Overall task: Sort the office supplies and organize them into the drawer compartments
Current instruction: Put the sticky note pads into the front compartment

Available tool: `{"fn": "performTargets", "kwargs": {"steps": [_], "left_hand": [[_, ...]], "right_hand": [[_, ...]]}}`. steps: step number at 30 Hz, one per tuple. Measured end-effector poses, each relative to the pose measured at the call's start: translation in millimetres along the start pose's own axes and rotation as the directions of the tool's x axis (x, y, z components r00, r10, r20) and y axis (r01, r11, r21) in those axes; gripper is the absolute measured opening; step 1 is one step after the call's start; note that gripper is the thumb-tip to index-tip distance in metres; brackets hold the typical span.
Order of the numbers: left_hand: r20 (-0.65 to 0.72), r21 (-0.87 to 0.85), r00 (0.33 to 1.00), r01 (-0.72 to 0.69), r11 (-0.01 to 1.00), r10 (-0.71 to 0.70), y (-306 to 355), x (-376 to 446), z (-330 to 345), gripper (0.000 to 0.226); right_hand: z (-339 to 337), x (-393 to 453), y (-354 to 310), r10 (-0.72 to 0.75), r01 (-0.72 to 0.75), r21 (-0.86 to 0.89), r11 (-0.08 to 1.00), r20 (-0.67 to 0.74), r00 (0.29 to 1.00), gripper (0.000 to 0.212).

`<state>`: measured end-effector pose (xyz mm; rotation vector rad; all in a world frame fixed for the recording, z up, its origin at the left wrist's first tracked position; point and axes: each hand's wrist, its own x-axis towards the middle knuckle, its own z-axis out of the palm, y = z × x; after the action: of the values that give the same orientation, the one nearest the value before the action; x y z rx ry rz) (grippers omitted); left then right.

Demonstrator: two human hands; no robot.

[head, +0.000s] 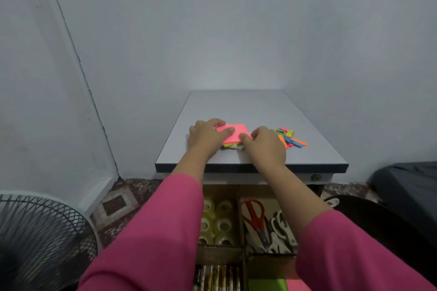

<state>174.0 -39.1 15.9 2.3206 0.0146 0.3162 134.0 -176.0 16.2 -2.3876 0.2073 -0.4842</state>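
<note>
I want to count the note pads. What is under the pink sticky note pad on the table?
Under the pink sticky note pad, yellow and green pad edges show at its near side. How many lie there I cannot tell: both hands, left and right, cover the stack's sides.

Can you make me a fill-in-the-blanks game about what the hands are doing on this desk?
1. Both hands, left and right, hold a stack of sticky notes whose top is ____.
2. The red scissors lie in the open ____.
3. The tape rolls sit ____ of the scissors.

Answers: pink; drawer; left
</note>
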Motion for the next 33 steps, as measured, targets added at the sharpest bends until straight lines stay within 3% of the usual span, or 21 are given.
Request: {"fn": "performTargets", "kwargs": {"steps": [5, 12, 21, 33], "left_hand": [[-0.064, -0.168, 0.997, -0.042, 0.985, 0.032, -1.9, 0.1, -2.0, 0.016], [-0.064, -0.478, 0.997, -0.002, 0.878, -0.032, -4.9, -3.7, -5.9, 0.008], [-0.113, -0.568, 0.985, 0.042, 0.822, -0.129, -3.1, -5.2, -10.1, 0.013], [-0.226, -0.615, 0.954, 0.016, 0.788, -0.196, -4.4, -5.5, -10.8, 0.010]], "right_hand": [[-9.0, 4.3, 5.8, 0.049, -0.056, 0.139, 0.989, 0.053, 0.997, 0.033], [-12.9, 6.1, 9.0, 0.086, -0.132, 0.316, 0.940, 0.154, 0.984, 0.032], [-16.4, 2.5, 8.9, 0.042, -0.110, 0.348, 0.931, 0.197, 0.980, 0.033], [-14.8, 1.4, 10.5, 0.041, -0.124, 0.364, 0.923, 0.227, 0.973, 0.010]]}}
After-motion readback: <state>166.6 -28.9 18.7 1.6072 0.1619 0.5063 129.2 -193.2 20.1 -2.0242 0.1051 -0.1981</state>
